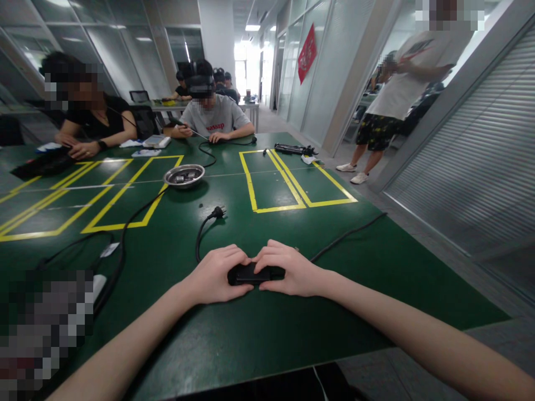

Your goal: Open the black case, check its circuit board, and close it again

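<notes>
A small black power adapter (249,274) is between my two hands, low over the green table near its front edge. My left hand (220,273) is closed on its left end, thumb below and fingers above. From the other side, my right hand (287,268) grips the right end in the same way, and the fingertips of both hands nearly meet on top. A black power plug (217,212) with its prongs to the right lies just beyond my left hand, its cord running back towards that hand. Past my right hand, a thin black cable (351,236) stretches to the table's right edge.
A steel bowl (184,184) with metal parts stands mid-table. Yellow tape (280,209) marks rectangles on the green table (355,301). A folded black tripod (295,149) lies farther back. Two people sit opposite, one holding a tool; another person stands at the right. A thick cable (123,245) runs at left.
</notes>
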A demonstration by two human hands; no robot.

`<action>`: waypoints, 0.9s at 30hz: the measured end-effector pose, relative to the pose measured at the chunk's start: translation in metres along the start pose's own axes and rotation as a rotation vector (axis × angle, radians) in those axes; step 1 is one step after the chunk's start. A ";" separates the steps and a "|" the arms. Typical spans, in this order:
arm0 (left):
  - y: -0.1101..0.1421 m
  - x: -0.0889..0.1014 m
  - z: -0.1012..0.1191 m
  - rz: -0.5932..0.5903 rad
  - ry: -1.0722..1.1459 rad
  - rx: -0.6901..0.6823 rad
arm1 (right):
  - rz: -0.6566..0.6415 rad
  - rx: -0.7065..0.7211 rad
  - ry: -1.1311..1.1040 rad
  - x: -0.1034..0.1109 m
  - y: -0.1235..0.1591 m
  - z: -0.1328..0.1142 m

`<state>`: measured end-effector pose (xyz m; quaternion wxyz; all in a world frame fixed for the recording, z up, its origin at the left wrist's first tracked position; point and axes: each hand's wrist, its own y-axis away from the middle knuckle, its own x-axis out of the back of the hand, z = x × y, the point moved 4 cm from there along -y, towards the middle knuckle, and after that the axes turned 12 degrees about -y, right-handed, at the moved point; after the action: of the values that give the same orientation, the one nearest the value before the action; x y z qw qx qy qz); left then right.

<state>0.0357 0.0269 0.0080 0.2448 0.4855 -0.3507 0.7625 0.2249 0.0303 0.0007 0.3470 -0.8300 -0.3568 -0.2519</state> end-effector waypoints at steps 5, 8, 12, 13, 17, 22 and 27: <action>0.000 0.000 -0.001 0.006 -0.006 -0.010 | -0.031 0.101 0.080 -0.002 0.000 0.000; 0.000 0.001 -0.002 -0.004 -0.030 -0.004 | 0.021 0.125 0.128 -0.002 -0.001 0.000; -0.001 0.004 -0.001 0.001 -0.075 0.005 | 0.082 0.140 0.189 -0.004 -0.002 -0.001; -0.001 0.004 0.000 0.002 -0.094 0.007 | 0.087 0.131 0.205 -0.005 -0.002 -0.001; -0.002 0.004 0.002 -0.006 -0.173 -0.007 | 0.093 0.093 0.272 -0.004 -0.002 -0.001; -0.002 0.002 0.003 -0.025 -0.243 -0.023 | 0.057 0.089 0.306 -0.002 -0.003 -0.002; -0.002 0.001 0.004 -0.021 -0.231 -0.027 | 0.038 0.116 0.283 0.000 -0.001 0.001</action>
<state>0.0387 0.0255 0.0107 0.2172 0.5704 -0.3815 0.6941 0.2240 0.0320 0.0001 0.4458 -0.7713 -0.3025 -0.3388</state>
